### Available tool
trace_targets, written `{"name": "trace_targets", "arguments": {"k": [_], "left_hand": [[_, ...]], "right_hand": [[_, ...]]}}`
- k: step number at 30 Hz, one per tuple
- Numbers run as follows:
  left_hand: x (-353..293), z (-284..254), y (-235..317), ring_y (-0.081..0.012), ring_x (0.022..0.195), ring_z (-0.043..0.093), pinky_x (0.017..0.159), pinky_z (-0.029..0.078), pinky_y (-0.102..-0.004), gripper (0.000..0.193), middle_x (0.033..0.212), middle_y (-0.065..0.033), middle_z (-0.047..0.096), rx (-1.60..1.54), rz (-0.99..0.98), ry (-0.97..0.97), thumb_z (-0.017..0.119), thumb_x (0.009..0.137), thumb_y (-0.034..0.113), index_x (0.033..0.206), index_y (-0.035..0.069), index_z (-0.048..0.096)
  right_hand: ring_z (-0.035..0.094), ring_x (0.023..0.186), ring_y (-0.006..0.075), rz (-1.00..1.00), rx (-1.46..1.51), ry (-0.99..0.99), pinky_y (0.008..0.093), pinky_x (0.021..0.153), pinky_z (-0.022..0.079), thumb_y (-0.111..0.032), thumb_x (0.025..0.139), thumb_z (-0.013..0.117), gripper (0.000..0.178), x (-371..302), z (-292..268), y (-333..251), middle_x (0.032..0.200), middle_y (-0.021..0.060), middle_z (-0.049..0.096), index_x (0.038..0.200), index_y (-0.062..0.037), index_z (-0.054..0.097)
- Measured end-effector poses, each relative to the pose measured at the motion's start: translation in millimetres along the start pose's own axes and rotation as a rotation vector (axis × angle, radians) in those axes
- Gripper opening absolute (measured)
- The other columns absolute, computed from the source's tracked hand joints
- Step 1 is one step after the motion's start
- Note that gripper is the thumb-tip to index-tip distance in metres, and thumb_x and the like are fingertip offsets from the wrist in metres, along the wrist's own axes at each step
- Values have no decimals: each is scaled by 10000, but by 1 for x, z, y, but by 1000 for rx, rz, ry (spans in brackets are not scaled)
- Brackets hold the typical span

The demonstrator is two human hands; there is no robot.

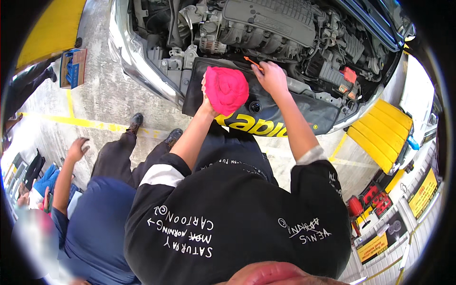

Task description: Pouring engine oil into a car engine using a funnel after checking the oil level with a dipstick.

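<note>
Orange-tipped dipstick (251, 61), thin, w/ its handle end poking up-left from the right hand (271, 77); the hand is pinched closed on it right at the front edge of the engine (266, 28), just above the black fender cover (266, 116) draped over the car's front. Blade itself isn't visible, so can't tell if it's fully out of its tube or halfway. Pink rag (226, 89) sits bunched in the left hand (205, 92), fingers wrapped round it from underneath, just left of the dipstick and apart from it, over the same cover. Judging by that: stick gripped and rag ready, but rag not yet on the blade, so the wipe and level read look undone, and re-seating too. Rag looks clean, bright, soft, no dark oil marks on the side shown. Cover is black w/ big yellow lettering, hangs down the bumper. Further out from the engine: yellow ramp (382, 130) to its lower right, red tools on the shelf (375, 199) beyond that; to the lower left another person in a blue top (97, 223), one hand raised, standing on grey concrete w/ yellow floor line (90, 124); small blue-and-brown box (73, 67) far left.
</note>
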State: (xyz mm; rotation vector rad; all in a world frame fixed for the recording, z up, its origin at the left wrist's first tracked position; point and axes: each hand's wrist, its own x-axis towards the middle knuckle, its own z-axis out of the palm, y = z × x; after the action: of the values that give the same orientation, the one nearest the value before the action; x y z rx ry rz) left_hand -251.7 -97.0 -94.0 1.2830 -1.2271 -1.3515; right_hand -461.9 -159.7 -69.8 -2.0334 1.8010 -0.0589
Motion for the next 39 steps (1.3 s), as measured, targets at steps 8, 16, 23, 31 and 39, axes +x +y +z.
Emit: {"name": "trace_targets", "arguments": {"k": [8,16,23,31,39], "left_hand": [[15,10,21,-220,881,670,856,549,-378,315,1028,-88,668,-73,-56,-137,417,999,297,1136,63,578],[39,49,-16,-401,863,640,853,512,-492,974,913,-208,656,-1307,-651,-358,241,748,875,1011,12,609],[69,97,-1,-163,606,510,530,406,-323,431,654,21,525,-1128,-919,242,508,867,633,715,230,511],[48,121,44,-253,706,629,678,514,-346,807,837,-93,672,-1177,-880,406,102,960,632,1004,31,639],[61,78,-30,-217,845,653,826,499,-323,701,945,-53,692,-1137,-521,347,156,970,597,1036,107,653]], "right_hand": [[528,619,340,72,251,243,427,565,423,-130,813,679,240,-58,-66,-29,665,137,509,679,-13,518],[545,634,298,12,243,253,385,572,450,-13,751,684,130,-148,-137,-50,722,114,536,725,-7,557],[524,677,314,21,174,115,400,593,442,46,705,628,94,-252,-181,-32,742,130,531,733,4,548],[511,697,345,-233,232,189,434,602,408,81,739,585,107,-351,-198,19,779,156,538,730,21,498],[572,584,345,-426,276,439,433,521,494,-13,917,500,50,-394,-296,58,661,180,572,932,-9,453]]}}
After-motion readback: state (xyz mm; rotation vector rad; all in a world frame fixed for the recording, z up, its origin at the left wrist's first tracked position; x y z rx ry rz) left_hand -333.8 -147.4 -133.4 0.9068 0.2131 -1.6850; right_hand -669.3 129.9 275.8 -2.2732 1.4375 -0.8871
